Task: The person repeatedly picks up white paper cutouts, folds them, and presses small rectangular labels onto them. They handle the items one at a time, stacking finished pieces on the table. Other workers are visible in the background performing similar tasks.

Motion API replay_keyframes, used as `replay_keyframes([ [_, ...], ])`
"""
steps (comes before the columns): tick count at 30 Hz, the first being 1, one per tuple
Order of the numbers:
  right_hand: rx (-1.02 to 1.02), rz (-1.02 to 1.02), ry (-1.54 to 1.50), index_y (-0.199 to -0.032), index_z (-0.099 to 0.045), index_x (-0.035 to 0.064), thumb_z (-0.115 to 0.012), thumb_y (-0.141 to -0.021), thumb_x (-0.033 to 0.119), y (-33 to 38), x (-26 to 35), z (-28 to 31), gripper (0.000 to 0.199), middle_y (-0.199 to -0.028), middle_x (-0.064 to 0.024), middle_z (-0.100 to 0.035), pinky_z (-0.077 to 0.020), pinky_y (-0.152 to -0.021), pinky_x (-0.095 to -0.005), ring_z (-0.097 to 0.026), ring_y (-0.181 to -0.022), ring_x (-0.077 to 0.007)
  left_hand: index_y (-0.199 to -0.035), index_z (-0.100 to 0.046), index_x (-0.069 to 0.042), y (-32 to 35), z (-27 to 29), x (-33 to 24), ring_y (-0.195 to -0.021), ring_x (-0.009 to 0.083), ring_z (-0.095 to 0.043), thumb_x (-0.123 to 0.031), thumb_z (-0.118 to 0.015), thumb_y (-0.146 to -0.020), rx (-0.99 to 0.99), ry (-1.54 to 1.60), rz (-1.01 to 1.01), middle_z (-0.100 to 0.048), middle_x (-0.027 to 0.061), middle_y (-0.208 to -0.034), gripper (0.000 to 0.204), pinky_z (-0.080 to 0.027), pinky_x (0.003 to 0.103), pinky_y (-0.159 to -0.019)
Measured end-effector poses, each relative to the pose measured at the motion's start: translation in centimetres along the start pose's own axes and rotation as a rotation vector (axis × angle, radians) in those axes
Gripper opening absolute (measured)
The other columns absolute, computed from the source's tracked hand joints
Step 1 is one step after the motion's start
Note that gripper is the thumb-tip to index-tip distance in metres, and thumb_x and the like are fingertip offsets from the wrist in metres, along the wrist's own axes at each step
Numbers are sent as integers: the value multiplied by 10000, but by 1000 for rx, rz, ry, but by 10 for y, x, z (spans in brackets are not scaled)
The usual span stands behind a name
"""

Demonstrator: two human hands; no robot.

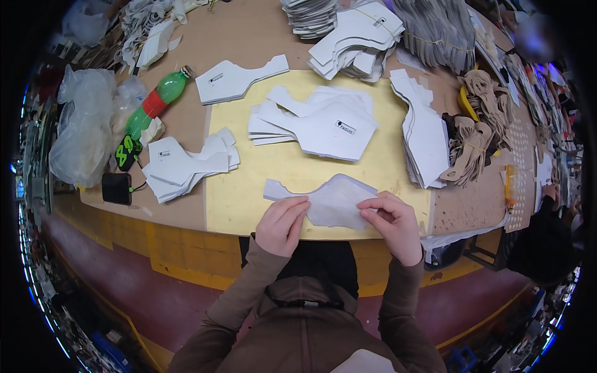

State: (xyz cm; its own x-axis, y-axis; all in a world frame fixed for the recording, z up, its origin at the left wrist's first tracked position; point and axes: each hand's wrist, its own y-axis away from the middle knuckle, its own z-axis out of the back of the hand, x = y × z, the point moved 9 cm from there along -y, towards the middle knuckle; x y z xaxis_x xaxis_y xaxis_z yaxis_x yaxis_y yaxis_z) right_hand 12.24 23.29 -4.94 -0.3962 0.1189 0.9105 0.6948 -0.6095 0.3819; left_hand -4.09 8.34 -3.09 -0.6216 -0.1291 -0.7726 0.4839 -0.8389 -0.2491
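Observation:
A pale grey, curved cut-out piece [339,202] of thin sheet material lies flat at the near edge of the yellow mat [239,214]. My left hand [281,227] has its fingers pressed together on the piece's narrower left part. At the right edge, my right hand [396,225] pinches the piece between thumb and fingers. Just beyond it rests a fanned stack of white cut pieces [326,127] of similar outline, the top one bearing a small dark label. The fingertips hide small parts of the piece's edges.
More white stacks lie at left [186,165], far left [233,81], back [354,40] and right [423,130]. A green bottle [165,96], plastic bag [84,127] and black phone [116,188] stand leftward. Tied beige bundles [469,149] sit right; grey strips [435,34] lie behind.

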Motion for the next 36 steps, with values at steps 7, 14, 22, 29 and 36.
replay_keyframes([
  [7,-116,345,106,-1107,-703,25,-780,-848,26,21,70,-41,269,-1004,-89,-630,-527,-728,-281,-660,-822,-180,-1107,-716,3,0,0,2,-1034,305,-688,29,-655,-897,49,-6,8,-711,135,-1144,220,-551,364,-894],
  [14,-323,332,258,-944,-722,8,-781,-811,-6,12,76,-28,146,-894,-51,-623,-474,-634,-270,-587,-712,-138,-1102,-718,1,-2,0,3,-1028,306,-689,18,-661,-896,72,21,15,-705,137,-1152,214,-552,365,-893],
  [22,-319,200,212,-1088,-737,-26,-763,-831,-32,3,23,0,258,-898,-46,-588,-442,-599,-215,-502,-657,-89,-1062,-740,-46,-4,-3,-1,-930,272,-653,-65,-702,-893,10,-84,3,-676,88,-1055,174,-529,371,-810],
  [29,-324,203,231,-1110,-736,-36,-770,-818,-36,4,12,0,294,-911,-30,-567,-434,-604,-210,-467,-671,-74,-1031,-759,-71,-6,-7,-1,-927,263,-629,-83,-729,-864,-26,-104,9,-655,67,-1043,170,-505,375,-809],
  [36,-314,200,218,-1119,-734,-25,-767,-825,-35,1,8,0,296,-921,-38,-581,-461,-611,-217,-498,-669,-80,-1061,-733,-65,-8,-15,-8,-940,290,-626,-62,-733,-852,-52,-170,53,-652,99,-1104,209,-506,393,-826],
])
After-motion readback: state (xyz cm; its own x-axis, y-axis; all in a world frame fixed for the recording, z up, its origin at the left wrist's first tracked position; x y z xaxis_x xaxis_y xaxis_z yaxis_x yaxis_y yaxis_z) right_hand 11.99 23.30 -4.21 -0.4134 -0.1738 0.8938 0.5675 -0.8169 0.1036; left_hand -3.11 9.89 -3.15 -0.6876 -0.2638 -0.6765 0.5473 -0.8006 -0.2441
